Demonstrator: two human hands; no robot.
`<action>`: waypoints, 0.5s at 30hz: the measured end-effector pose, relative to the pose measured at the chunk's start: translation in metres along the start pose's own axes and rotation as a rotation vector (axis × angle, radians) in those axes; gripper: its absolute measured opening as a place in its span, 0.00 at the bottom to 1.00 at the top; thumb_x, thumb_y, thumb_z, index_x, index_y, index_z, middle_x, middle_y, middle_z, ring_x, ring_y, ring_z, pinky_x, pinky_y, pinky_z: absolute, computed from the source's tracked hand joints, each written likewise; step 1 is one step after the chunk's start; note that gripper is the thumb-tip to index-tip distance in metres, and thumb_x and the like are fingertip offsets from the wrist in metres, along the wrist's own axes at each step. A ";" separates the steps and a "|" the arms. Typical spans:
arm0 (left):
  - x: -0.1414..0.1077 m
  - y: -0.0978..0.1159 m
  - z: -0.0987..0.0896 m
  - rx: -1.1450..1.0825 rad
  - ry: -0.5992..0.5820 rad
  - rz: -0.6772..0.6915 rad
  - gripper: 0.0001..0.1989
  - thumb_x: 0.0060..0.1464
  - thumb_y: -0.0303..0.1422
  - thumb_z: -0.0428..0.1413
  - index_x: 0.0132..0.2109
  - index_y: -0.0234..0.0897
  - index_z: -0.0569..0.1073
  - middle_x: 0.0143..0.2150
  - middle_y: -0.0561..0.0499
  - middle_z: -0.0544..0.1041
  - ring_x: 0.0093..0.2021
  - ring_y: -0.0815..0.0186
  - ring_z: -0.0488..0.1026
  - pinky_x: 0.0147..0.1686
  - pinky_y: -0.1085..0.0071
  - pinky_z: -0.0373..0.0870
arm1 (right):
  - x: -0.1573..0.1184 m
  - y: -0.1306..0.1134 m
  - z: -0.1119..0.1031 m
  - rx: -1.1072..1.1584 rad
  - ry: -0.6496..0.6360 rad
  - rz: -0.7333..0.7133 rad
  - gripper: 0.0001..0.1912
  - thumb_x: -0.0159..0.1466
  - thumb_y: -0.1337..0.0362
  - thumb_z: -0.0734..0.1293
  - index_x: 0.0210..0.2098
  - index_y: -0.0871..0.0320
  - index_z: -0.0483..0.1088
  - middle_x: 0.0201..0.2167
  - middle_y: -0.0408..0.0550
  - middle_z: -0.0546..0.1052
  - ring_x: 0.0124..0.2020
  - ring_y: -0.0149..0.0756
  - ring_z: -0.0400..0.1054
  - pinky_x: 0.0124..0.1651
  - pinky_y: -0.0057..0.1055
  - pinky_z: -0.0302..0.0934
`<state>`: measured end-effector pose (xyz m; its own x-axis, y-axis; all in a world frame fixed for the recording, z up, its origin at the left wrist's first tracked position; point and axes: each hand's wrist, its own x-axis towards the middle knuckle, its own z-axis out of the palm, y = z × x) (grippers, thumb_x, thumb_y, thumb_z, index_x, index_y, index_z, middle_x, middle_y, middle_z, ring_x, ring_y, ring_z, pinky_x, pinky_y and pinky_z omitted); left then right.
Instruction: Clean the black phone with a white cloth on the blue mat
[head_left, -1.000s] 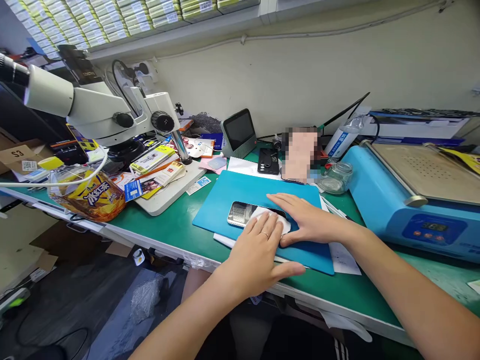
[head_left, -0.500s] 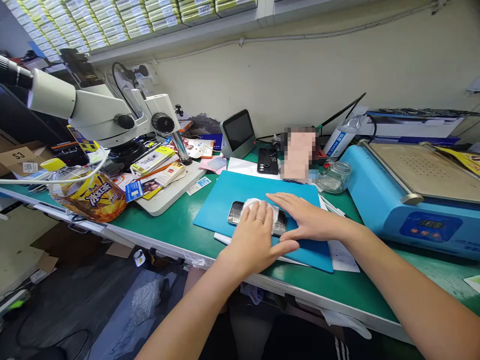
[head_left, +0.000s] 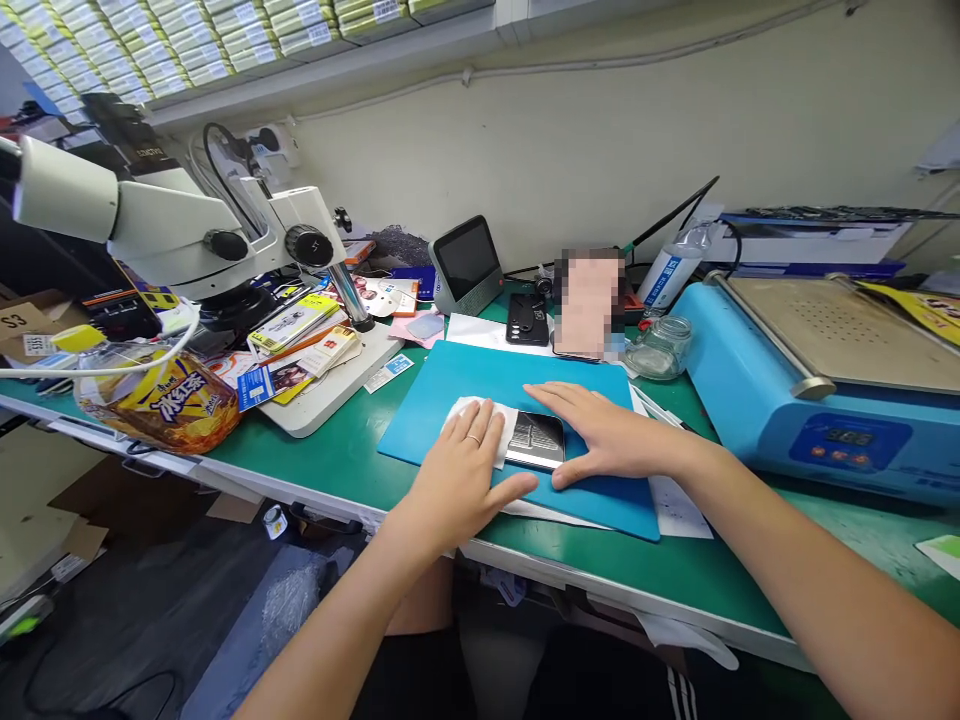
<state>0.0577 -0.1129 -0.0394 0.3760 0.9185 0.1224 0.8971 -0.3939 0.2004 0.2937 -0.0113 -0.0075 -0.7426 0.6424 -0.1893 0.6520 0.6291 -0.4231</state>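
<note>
One white wipe point(head_left: 508, 428), beneath the flat, close-set fingers of our left hand point(head_left: 454, 485), thumb spread, covers the left part of a smartphone point(head_left: 538, 440) on our blue mat point(head_left: 465, 370). Our right hand point(head_left: 604, 430) curves around the smartphone's right end, thumb and forefinger wide apart; whether they touch it, we cannot tell. Farther back on our green workbench point(head_left: 337, 470) are a glass jar point(head_left: 664, 346), a black phone point(head_left: 527, 320) lying flat and a smart display point(head_left: 466, 262).
</note>
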 end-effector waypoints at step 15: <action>-0.002 0.047 -0.004 -0.063 -0.015 0.138 0.41 0.68 0.59 0.42 0.71 0.28 0.60 0.75 0.37 0.57 0.76 0.49 0.50 0.73 0.53 0.50 | 0.002 0.008 0.005 -0.007 0.030 -0.038 0.61 0.54 0.32 0.70 0.76 0.46 0.41 0.76 0.58 0.50 0.75 0.67 0.42 0.69 0.67 0.45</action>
<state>0.0983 -0.1334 -0.0264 0.4983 0.8559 0.1381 0.8207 -0.5170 0.2432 0.2963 -0.0074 -0.0153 -0.7620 0.6308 -0.1465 0.6247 0.6563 -0.4231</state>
